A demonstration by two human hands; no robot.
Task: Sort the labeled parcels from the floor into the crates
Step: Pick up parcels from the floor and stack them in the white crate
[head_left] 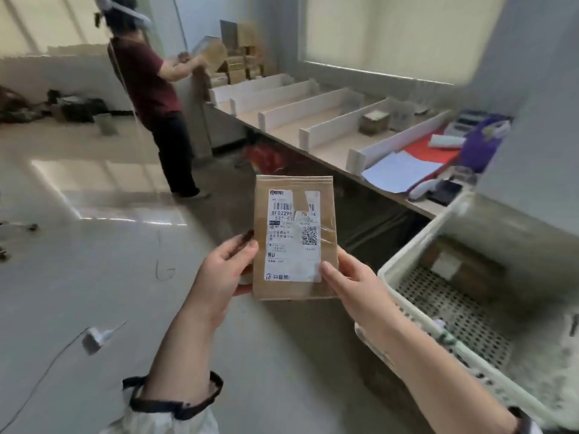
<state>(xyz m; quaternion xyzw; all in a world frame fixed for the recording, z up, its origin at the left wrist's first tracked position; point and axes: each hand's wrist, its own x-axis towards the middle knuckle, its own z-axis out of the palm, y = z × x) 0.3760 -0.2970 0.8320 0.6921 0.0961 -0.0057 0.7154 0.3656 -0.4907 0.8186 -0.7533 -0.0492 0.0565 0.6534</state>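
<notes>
A small brown cardboard parcel (294, 208) with a torn white shipping label is held upright in front of me, label facing the camera. My left hand (225, 270) grips its lower left edge. My right hand (351, 277) grips its lower right corner, thumb on the label. A white perforated crate (407, 264) stands at the right, just beyond my right forearm. Inside it lies another brown labeled parcel (460, 264).
A long bench (344, 155) with white dividers runs along the right wall, holding a small box (374, 122), papers and a purple item. Another person (150, 89) stands at the far end handling a carton. A cable and plug (94, 339) lie on the floor at left.
</notes>
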